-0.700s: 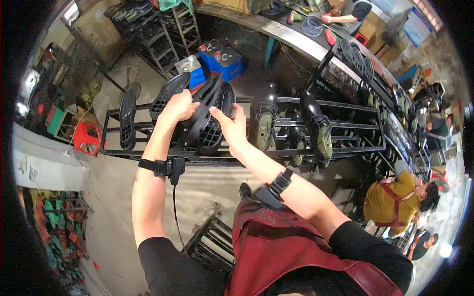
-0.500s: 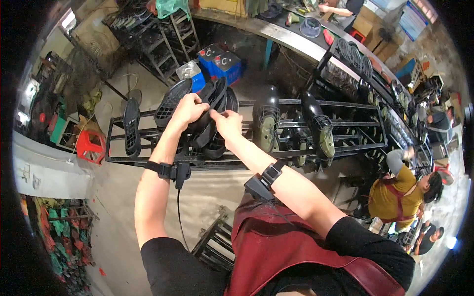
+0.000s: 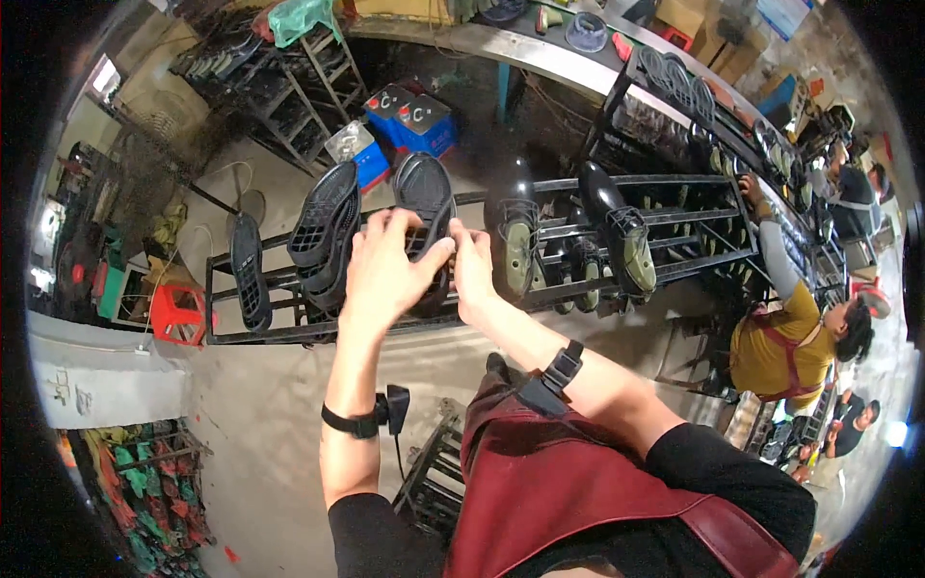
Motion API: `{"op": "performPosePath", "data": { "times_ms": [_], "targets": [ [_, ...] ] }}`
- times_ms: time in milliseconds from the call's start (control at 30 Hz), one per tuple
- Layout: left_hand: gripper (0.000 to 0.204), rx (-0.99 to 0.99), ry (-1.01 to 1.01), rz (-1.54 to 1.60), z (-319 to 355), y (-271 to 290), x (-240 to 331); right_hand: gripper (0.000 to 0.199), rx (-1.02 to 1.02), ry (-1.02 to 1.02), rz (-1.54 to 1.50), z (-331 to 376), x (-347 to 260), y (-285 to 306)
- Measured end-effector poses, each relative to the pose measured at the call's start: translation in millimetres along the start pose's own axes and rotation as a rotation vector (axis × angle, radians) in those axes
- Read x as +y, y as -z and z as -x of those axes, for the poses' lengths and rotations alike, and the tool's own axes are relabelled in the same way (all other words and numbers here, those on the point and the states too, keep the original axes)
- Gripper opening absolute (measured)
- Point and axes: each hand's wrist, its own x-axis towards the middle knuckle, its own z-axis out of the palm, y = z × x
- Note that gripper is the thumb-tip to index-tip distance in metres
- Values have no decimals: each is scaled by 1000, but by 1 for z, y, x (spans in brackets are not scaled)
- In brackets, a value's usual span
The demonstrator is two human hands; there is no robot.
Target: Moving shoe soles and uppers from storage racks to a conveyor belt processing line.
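Black shoe sole [image 3: 424, 197] between both hands' fingers [image 3: 409, 252].

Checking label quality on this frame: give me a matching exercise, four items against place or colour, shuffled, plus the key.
Items:
1. black shoe sole
2. plastic stool
3. two boxes
4. lone sole

Descriptions:
A. blue with red tops, on the floor behind the rack
B. red, on the floor at the rack's left end
C. in the grip of both hands
D. standing alone at the rack's left end

Pairs: 1-C, 2-B, 3-A, 4-D
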Motion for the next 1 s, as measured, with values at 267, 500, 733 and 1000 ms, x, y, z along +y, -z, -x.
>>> {"op": "performPosePath", "data": {
  "times_ms": [267,500,733,1000],
  "targets": [
    [77,-97,168,86,-27,17,-27,72,-176,-353,-135,-11,21,10],
    [75,-178,202,-196,9,21,37,77,-299,-396,-210,-2,-2,16],
    [59,345,427,631,-40,78,-118,72,-579,-422,-419,8,-35,12],
    [55,-235,815,872,-49,26,-176,71,-543,-443,-382,-22,-19,3]
  ]
}}
